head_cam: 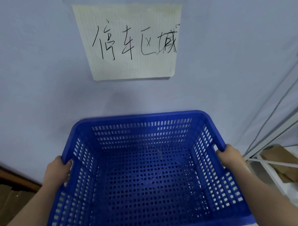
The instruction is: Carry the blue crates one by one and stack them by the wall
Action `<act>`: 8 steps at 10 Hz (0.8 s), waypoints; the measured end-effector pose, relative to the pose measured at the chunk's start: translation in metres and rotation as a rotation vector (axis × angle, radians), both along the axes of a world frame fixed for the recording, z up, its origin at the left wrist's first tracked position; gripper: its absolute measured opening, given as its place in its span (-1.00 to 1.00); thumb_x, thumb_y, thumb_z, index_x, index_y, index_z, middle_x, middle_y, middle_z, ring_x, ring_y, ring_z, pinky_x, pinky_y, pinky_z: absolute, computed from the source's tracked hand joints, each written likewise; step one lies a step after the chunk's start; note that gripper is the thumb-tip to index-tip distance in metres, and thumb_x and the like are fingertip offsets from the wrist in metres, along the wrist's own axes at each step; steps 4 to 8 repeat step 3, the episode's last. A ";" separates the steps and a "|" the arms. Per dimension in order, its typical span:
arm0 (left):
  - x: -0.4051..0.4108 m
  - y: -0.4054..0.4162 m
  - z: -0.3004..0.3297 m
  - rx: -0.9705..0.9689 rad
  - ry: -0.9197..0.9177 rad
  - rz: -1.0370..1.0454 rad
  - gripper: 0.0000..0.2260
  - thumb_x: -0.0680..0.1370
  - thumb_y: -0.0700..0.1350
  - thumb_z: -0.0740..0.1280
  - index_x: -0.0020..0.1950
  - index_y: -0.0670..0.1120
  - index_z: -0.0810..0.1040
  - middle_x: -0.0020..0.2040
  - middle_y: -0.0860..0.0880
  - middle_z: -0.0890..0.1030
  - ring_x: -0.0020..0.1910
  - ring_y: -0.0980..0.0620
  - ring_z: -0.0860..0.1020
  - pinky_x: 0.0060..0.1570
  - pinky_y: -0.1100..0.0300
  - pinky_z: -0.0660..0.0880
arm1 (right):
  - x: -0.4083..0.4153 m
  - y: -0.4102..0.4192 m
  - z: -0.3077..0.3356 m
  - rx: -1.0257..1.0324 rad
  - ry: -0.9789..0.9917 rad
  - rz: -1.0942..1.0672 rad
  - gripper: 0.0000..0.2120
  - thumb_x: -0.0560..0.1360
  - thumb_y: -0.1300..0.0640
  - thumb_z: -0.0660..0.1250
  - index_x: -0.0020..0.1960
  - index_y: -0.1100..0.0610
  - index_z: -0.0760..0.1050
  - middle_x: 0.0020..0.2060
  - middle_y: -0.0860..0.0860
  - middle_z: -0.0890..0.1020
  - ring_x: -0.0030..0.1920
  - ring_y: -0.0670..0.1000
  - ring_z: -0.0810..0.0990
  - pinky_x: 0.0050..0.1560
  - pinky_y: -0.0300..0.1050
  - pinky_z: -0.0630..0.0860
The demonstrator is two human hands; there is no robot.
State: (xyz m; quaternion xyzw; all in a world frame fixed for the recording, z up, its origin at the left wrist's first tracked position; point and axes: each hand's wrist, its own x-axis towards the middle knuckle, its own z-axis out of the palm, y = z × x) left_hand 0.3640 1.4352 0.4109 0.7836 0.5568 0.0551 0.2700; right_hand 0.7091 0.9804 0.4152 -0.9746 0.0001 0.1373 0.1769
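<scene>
A blue perforated plastic crate point(145, 174) fills the lower middle of the head view, its far rim close to the pale wall point(38, 84). My left hand point(59, 170) grips the crate's left handle slot, fingers curled over the rim. On the opposite side, my right hand point(229, 157) holds the right handle the same way. The crate is empty, and through its holed bottom only dark blue shows. What lies under the crate is hidden.
A handwritten paper sign point(131, 42) hangs on the wall above the crate. A white metal shelf point(277, 168) with cardboard pieces and a tape roll stands at the right. Brown cardboard boxes point(8, 196) sit at the lower left.
</scene>
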 end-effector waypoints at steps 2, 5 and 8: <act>0.003 -0.009 0.009 -0.042 0.160 -0.020 -0.64 0.56 -0.04 0.23 0.24 -0.23 0.29 0.20 -0.27 0.49 0.11 -0.26 0.52 0.13 -0.11 0.48 | -0.018 -0.002 0.007 -0.014 -0.041 0.050 -0.69 0.52 0.00 0.20 0.14 0.18 0.33 0.01 0.12 0.57 -0.09 0.11 0.59 -0.03 0.02 0.56; 0.016 -0.025 0.029 0.089 0.367 -0.104 -0.44 0.55 0.03 0.20 0.43 -0.25 0.17 0.39 -0.20 0.35 0.35 -0.18 0.36 0.32 0.01 0.36 | -0.021 0.007 0.022 -0.087 -0.118 0.181 -0.67 0.53 0.11 0.16 0.24 0.21 0.30 0.18 0.14 0.46 0.05 0.16 0.55 0.05 0.01 0.50; 0.016 -0.025 0.029 0.089 0.367 -0.104 -0.44 0.55 0.03 0.20 0.43 -0.25 0.17 0.39 -0.20 0.35 0.35 -0.18 0.36 0.32 0.01 0.36 | -0.021 0.007 0.022 -0.087 -0.118 0.181 -0.67 0.53 0.11 0.16 0.24 0.21 0.30 0.18 0.14 0.46 0.05 0.16 0.55 0.05 0.01 0.50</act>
